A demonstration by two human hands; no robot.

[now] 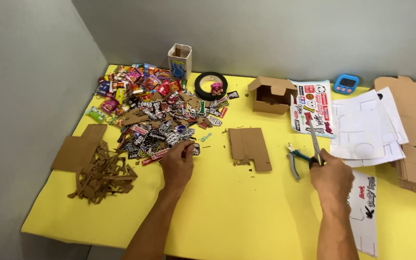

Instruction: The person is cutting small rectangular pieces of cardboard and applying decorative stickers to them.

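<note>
Left hand (176,166) pinches a sticker (194,150) at the near edge of the sticker pile (162,120), mid-desk. Right hand (332,175) grips scissors (316,142); its fingers hide the handles, blades point toward the desk's (246,212) far edge. Pliers (293,161) lie just beside.

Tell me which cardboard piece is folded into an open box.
The small box near the wall, left of the sticker sheet; the other cardboard pieces lie flat.
</note>
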